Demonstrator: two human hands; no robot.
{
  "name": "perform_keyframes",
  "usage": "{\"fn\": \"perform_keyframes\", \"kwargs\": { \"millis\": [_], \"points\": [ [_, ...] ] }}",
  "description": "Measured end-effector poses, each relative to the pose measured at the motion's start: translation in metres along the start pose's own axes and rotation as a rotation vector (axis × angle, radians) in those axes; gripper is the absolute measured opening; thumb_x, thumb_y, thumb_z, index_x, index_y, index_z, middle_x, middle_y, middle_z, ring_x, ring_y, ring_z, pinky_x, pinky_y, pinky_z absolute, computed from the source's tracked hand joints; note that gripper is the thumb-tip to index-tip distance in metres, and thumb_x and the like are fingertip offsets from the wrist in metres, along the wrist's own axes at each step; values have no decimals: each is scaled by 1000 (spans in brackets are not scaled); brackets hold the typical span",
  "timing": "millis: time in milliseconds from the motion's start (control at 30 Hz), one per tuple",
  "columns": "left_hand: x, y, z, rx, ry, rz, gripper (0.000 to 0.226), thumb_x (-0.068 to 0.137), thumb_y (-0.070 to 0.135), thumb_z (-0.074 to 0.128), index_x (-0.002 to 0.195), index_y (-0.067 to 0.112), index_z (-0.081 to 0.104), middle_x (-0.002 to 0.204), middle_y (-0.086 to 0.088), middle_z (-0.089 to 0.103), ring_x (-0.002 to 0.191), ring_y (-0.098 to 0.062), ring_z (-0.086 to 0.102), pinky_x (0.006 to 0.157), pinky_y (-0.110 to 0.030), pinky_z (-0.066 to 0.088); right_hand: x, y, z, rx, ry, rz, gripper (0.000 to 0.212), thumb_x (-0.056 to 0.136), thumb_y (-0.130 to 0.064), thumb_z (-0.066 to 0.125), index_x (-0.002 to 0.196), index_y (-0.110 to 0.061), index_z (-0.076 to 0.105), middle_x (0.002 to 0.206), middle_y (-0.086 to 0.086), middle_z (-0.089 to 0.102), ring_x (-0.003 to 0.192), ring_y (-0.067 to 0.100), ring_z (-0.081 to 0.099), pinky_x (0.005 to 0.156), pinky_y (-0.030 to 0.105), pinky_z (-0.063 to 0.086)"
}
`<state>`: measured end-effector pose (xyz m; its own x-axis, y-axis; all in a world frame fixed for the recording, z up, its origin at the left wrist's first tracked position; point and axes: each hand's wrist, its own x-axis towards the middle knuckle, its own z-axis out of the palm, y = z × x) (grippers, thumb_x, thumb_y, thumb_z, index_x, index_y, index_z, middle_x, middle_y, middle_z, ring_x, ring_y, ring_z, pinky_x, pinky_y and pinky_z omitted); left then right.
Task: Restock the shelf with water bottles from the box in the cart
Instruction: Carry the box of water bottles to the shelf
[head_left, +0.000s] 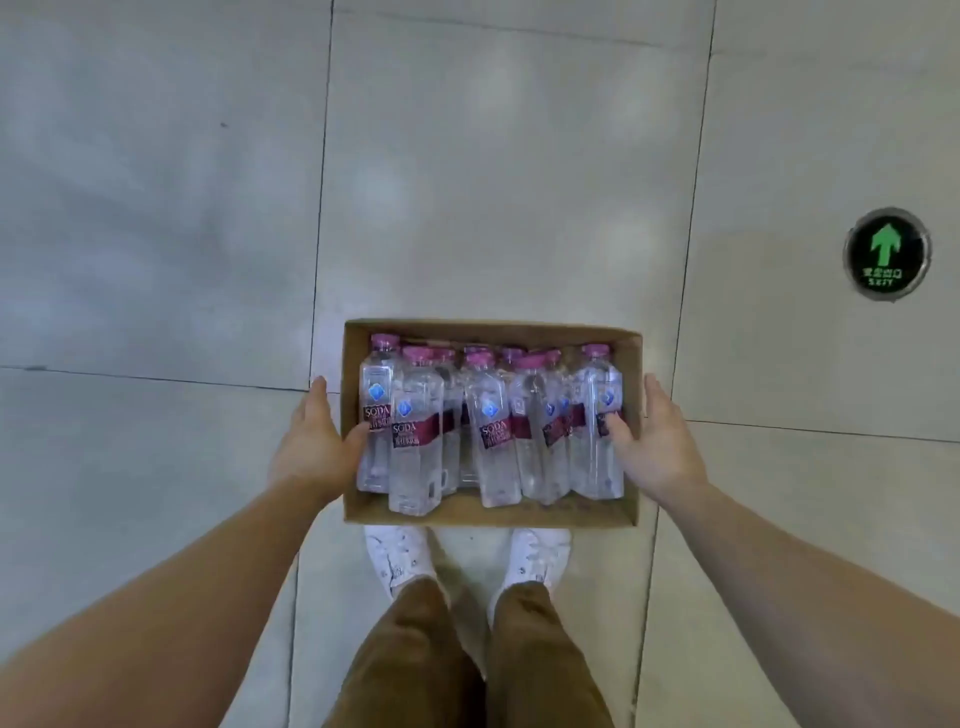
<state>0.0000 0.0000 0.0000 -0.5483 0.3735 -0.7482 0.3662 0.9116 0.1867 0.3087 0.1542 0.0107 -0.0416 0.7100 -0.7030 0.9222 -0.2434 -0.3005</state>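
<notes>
Above the tiled floor (467, 182), the box (491, 512) of water bottles (415, 441) was clasped between left hand (311, 447) and right hand (662, 441), each grip half-open against a side wall.

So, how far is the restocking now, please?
Done: the cardboard box appears to be out of the cart; none is in view. In hand: left hand and right hand grip its two sides above the tiled floor, in front of the white shoes. Left: all of the shelving. The pink-capped bottles stand packed inside, and no shelf shows yet.
</notes>
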Motion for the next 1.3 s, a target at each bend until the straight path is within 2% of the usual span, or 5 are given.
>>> {"fn": "perform_keyframes", "kwargs": {
  "millis": [200, 400, 567, 900, 1300],
  "points": [
    [38, -29, 44, -116, -59, -219, 70, 90, 28, 59, 151, 19, 25, 147, -13, 49, 130, -36, 51, 108, -51, 41, 37, 45, 38, 67, -6, 248, 71, 95, -22, 53, 155, -18, 14, 157, 6, 30, 142, 27, 32, 113, 38, 28],
    [55, -29, 50, -86, -67, -182, 12, 91, 20, 55, 101, 15, 58, 104, -16, 67, 94, -37, 63, 87, -46, 53, 57, 60, 57, 98, 25, 267, 41, 95, -11, 43, 136, -13, 48, 126, 14, 61, 113, 35, 56, 83, 29, 38],
    [67, -40, 49, -10, -116, -136, 23, 92, 24, 51, 108, 10, 59, 102, -16, 69, 89, -36, 65, 84, -51, 56, 55, 68, 65, 82, 48, 258, 39, 102, -27, 39, 135, -9, 49, 126, 16, 62, 116, 37, 55, 91, 37, 42],
    [58, -34, 15, -139, -279, -106, 13, 94, 5, 49, 100, 4, 61, 92, -16, 71, 81, -34, 70, 64, -39, 59, 49, 60, 30, -316, -16, 41, 31, 101, -32, 40, 84, -7, 46, 91, 24, 64, 84, 38, 57, 63, 33, 33],
    [-75, -48, -157, -229, -267, -53, 16, 89, 3, 52, 93, 5, 67, 90, -18, 74, 81, -34, 72, 77, -50, 60, -75, -84, -100, -365, -45, -111, 36, 100, -32, 42, 98, -1, 61, 98, 22, 68, 91, 39, 61, 65, 33, 40]
  ]
}}
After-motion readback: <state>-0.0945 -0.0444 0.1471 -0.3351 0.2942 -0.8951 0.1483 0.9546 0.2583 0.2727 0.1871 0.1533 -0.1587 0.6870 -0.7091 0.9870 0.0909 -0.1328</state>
